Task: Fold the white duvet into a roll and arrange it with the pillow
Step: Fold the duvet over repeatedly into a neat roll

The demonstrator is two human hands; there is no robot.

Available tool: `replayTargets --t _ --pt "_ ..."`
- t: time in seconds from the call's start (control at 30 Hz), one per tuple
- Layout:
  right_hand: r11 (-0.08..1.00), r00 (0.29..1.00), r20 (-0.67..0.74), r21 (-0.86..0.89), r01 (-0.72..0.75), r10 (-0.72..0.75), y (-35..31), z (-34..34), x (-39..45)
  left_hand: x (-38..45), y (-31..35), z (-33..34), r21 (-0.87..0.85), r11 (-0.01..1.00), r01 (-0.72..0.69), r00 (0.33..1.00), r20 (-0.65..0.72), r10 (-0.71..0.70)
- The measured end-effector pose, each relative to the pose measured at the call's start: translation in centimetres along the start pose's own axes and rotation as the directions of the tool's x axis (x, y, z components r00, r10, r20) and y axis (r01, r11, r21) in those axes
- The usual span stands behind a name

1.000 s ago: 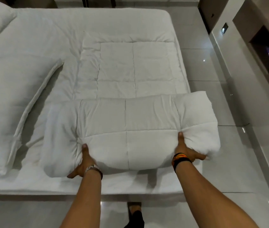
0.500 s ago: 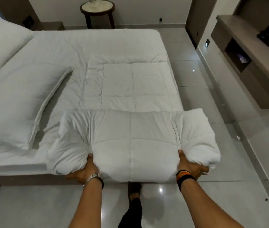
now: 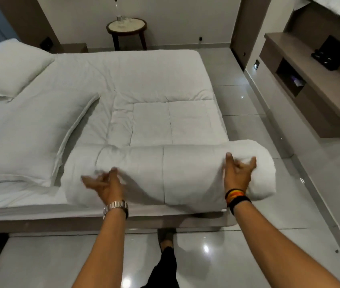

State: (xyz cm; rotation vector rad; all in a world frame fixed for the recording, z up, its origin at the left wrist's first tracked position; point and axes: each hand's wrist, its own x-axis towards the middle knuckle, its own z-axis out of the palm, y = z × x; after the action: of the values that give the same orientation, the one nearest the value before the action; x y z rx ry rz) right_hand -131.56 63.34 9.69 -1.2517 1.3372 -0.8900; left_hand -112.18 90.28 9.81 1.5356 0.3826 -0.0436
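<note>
The white duvet (image 3: 185, 175) lies partly rolled along the near edge of the bed (image 3: 123, 69); its unrolled part stretches flat behind the roll. My left hand (image 3: 104, 183) hovers blurred over the roll's left half, fingers spread. My right hand (image 3: 237, 171) is on or just above the roll's right end, fingers apart and blurred. A large white pillow (image 3: 25, 138) lies flat to the left of the roll, touching its left end. A second pillow (image 3: 9, 69) rests at the far left corner.
A round side table (image 3: 126, 28) with a bottle stands behind the bed. A brown wall shelf unit (image 3: 310, 84) runs along the right. Glossy tiled floor (image 3: 248, 256) lies between bed and shelf. My foot shows below the bed edge.
Both hands have let go of the roll's underside and risen over its top, fingers spread. The roll has turned forward onto the bed. The view tilted up, showing more room.
</note>
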Motion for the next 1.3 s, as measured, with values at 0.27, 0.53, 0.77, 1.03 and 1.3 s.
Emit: replayTargets --t 0.27,0.53,0.77,1.03,1.3 --pt "0.425 0.697 0.55 -0.553 0.717 -0.46 0.1 13.9 12.6 14.4 -1.9 14.7 0.539 0.52 -0.663 0.746 0.541 0.39" --pt "0.26 0.726 0.608 -0.681 0.685 -0.322 5.9 28.2 25.2 26.9 -9.8 25.3 0.744 0.005 -0.668 0.683 0.61 0.403" --pt "0.259 0.757 0.643 -0.716 0.648 -0.117 8.8 30.8 27.4 29.0 -12.7 27.2 0.741 0.003 -0.672 0.712 0.644 0.278" --pt "0.426 0.81 0.473 -0.69 0.585 -0.346 5.8 19.4 17.8 20.9 -7.4 19.3 0.805 0.165 -0.569 0.805 0.505 0.312" --pt "0.83 0.816 -0.225 -0.053 -0.556 0.532 8.5 13.7 9.8 11.2 -10.6 12.1 0.315 0.846 0.43 0.902 -0.188 -0.389"
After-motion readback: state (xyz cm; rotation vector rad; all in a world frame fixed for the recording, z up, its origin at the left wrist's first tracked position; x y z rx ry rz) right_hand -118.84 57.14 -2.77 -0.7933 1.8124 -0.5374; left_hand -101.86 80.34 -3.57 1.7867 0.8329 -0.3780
